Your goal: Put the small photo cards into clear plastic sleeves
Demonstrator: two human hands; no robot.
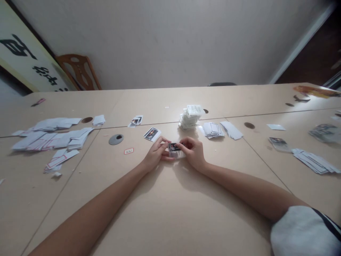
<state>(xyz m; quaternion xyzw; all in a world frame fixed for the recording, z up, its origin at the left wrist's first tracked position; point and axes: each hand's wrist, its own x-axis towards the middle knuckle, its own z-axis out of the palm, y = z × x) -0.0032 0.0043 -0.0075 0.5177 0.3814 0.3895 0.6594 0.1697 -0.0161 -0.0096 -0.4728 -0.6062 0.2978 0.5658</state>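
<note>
At the middle of the table, my left hand (pixel 157 153) and my right hand (pixel 194 153) grip a small clear plastic case (pixel 176 155) from both sides. A dark printed card (pixel 173 146) shows at its top, partly covered by my right thumb. Whether the card is inside the case or on it, I cannot tell. Just beyond my hands rises an uneven stack of clear plastic cases (pixel 191 115). Dark-faced printed cards (pixel 152 134) lie beyond my left hand, and a small red-bordered label (pixel 128 151) is left of it.
White paper strips (pixel 53 137) are heaped at the left. Fanned white cards (pixel 213 130) and another spread (pixel 231 130) lie right of the stack. Farther right are a case with a dark card (pixel 276 144), a row of cards (pixel 315 161) and a clear pile (pixel 325 133).
</note>
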